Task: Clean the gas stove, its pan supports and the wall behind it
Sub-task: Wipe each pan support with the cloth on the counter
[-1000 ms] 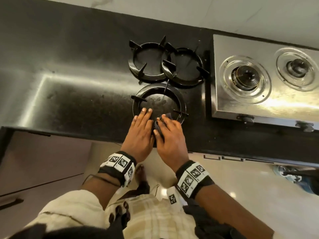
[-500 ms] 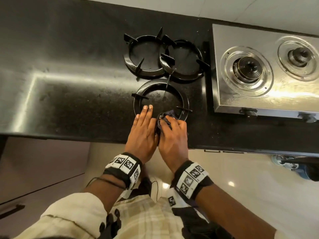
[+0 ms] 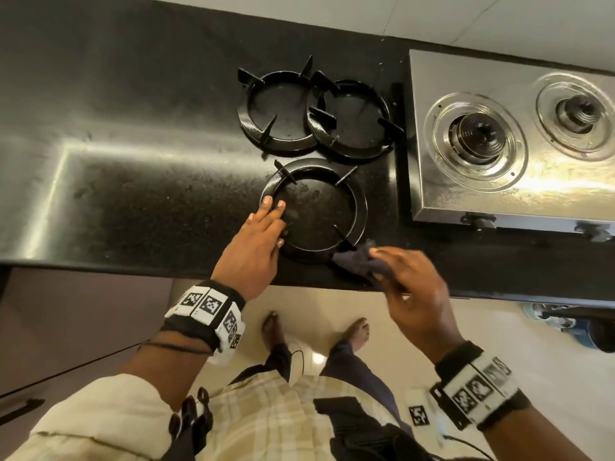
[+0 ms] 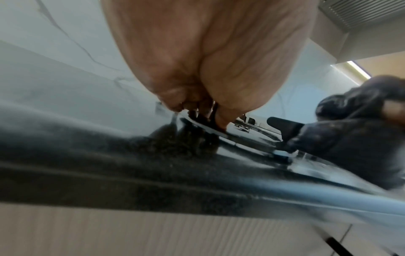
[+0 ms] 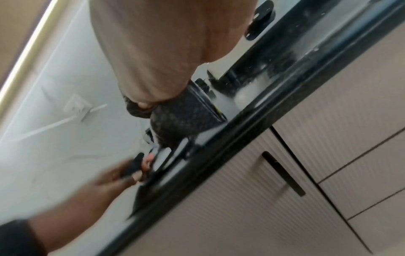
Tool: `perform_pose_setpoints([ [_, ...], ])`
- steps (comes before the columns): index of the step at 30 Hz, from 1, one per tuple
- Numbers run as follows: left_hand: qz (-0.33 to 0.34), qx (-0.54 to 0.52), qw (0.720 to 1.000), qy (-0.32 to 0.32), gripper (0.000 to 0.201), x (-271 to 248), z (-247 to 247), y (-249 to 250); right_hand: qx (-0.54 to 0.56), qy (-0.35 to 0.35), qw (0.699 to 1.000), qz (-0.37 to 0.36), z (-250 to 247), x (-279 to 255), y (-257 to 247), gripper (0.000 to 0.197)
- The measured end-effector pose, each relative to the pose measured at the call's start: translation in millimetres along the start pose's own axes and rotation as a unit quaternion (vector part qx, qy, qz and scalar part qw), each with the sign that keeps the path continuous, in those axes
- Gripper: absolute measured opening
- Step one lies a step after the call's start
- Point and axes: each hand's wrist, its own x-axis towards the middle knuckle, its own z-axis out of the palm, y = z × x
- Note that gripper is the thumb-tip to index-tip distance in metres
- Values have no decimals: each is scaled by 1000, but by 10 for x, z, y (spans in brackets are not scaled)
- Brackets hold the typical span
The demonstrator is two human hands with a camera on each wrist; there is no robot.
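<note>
Three black ring pan supports lie on the black countertop (image 3: pixel 133 201) left of the steel gas stove (image 3: pixel 466 201). On the nearest pan support (image 3: pixel 361 207) my left hand (image 3: pixel 278 224) grips the left rim, fingers on top and thumb inside the ring; the left wrist view shows that pinch on the rim (image 4: pixel 219 132). At the ring's near right my right hand (image 3: pixel 389 264), motion-blurred, holds a dark cloth (image 3: pixel 352 261) against the rim and a prong. In the right wrist view the cloth (image 5: pixel 181 121) is bunched under my fingers. The white wall (image 3: pixel 332 11) runs behind.
Two other pan supports (image 3: pixel 259 128) (image 3: pixel 376 141) overlap at the back. The stove shows two bare burners (image 3: pixel 476 134) (image 3: pixel 579 114) and front knobs (image 3: pixel 479 222). The counter's front edge (image 3: pixel 100 262) lies just under my wrists, with drawer fronts and a black handle (image 5: pixel 282 173) below.
My hands have parted. The left moved from the near rim to the left rim and gripped it. The right swept the cloth to the ring's near right.
</note>
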Motion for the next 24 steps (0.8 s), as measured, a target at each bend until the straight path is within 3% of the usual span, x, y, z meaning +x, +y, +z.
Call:
perform_pose_setpoints([
  [4,-46,14,996,76,50,24,31,121,31,58,989,132,-205,327,65,31],
  [9,-40,86,995,31,65,95,206,357,85,10,991,100,175,857,294,38],
  [14,-54,113,991,39,76,130,293,363,85,-29,993,72,440,770,191,44],
  [18,-43,52,997,35,52,116,269,323,143,-39,982,118,330,602,249,40],
  [20,-27,-12,999,29,37,128,230,266,105,-58,989,83,251,588,281,37],
  [24,5,-47,999,16,32,162,187,182,36,-98,994,34,223,933,358,32],
])
